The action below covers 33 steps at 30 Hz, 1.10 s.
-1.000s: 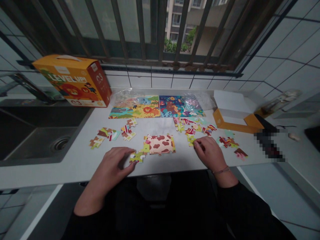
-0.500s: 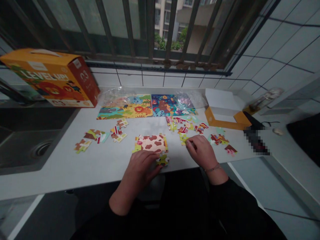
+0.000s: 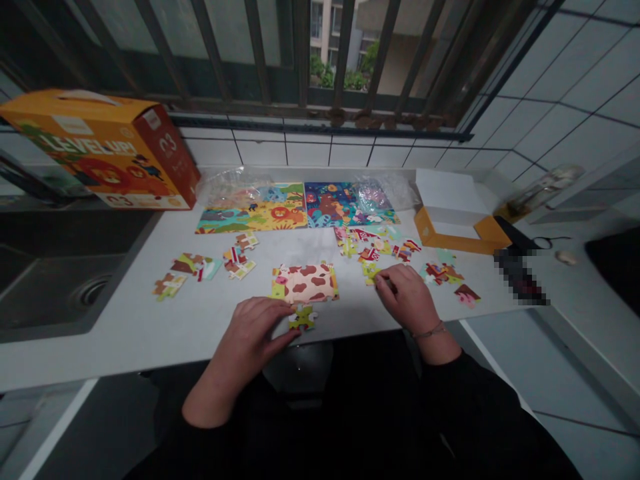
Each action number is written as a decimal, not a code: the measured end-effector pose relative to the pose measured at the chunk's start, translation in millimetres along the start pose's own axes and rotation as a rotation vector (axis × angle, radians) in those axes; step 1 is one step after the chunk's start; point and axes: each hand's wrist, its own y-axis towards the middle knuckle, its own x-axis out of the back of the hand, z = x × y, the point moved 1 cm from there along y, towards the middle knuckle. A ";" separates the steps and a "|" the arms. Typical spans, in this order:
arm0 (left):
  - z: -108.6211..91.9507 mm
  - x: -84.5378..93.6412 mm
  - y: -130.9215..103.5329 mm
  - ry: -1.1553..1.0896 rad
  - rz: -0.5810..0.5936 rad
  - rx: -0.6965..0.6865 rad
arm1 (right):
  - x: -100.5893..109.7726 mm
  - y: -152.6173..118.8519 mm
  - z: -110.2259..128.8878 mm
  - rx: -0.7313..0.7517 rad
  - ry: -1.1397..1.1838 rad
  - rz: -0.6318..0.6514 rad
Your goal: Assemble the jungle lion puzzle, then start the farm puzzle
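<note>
Left hand (image 3: 253, 333): thumb and fingers gripping left end of green jigsaw piece (image 3: 303, 319), flat on white counter (image 3: 200, 340). Piece lies just off near edge of assembled cow puzzle section (image 3: 306, 283), below its middle; contact unclear. Section's long axis runs left-right; left hand nearer. Right hand (image 3: 410, 297): fingers curled at yellow-green jigsaw piece (image 3: 369, 272); cannot tell if gripped. Versus half second ago: green piece shifted left from beneath section's right end; right hand about same spot.
</note>
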 end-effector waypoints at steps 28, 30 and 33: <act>-8.3 15.9 4.3 -0.363 0.078 0.380 | 0.2 0.4 -1.8 0.013 -0.026 -0.017; -9.9 16.4 4.7 -0.423 0.027 0.436 | 1.7 -0.2 -1.5 0.030 -0.023 -0.046; -13.7 13.3 7.5 -0.657 -0.069 0.587 | 5.3 -2.0 10.5 0.045 0.046 -0.112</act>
